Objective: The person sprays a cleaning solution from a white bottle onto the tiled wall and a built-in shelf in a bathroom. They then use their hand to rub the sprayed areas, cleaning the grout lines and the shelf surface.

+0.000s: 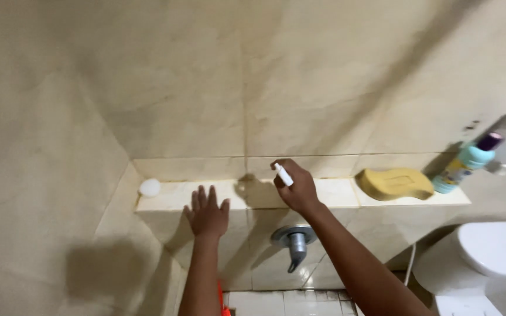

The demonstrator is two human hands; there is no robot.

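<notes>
This is a home bathroom: beige wall tiles (177, 88), a tap (293, 243), a toilet (493, 251) and a sponge (395, 183) on the ledge (335, 193).

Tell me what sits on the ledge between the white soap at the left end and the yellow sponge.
In the head view, both hands: the left hand flat on the ledge, and the right hand holding a small white object. Otherwise bare tile between soap and sponge.

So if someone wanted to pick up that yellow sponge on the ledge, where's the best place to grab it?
Probably across the narrow waist of the yellow sponge, coming down from above. It lies flat on the tiled ledge, and its sides pinch in near the middle, so fingers could settle there. Coming from the left looks easier, since the teal bottle leans close on its right.
</notes>
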